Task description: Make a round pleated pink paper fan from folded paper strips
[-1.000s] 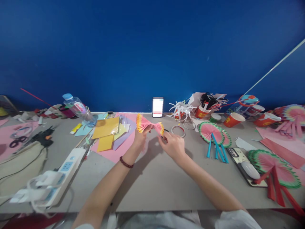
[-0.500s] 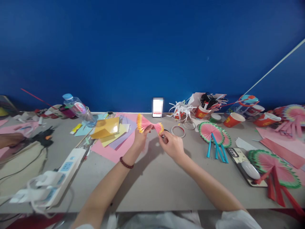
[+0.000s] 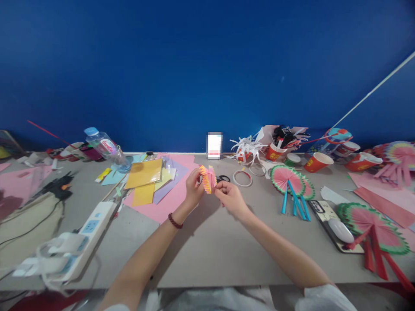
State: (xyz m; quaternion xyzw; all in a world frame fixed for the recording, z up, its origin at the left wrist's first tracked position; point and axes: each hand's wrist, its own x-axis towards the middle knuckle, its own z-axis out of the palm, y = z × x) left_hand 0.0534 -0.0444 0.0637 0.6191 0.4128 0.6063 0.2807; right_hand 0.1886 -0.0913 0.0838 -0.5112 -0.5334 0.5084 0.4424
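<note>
A pleated paper fan (image 3: pixel 206 179), pink with yellow-orange edging, is held up above the middle of the table. My left hand (image 3: pixel 194 188) grips its left side, fingers closed. On the right side, my right hand (image 3: pixel 228 195) pinches the paper between thumb and fingertips. The folds stand bunched between both hands, and parts of the fan are hidden by the fingers. Just beyond my right hand lie black-handled scissors (image 3: pixel 223 178), only partly visible. Colored paper sheets (image 3: pixel 142 194) lie left of my left hand.
A tape roll (image 3: pixel 242 178) and finished green-edged paper fans (image 3: pixel 288 179) lie to the right, near a phone with a mouse (image 3: pixel 340 231). A power strip (image 3: pixel 92 224) and a tilted bottle (image 3: pixel 108 147) stand left. A lit phone (image 3: pixel 214 144) leans on the blue wall.
The fan was spread out like a bow and is now turned and gathered into a narrower shape. Another person's hand at the far left has gone from view.
</note>
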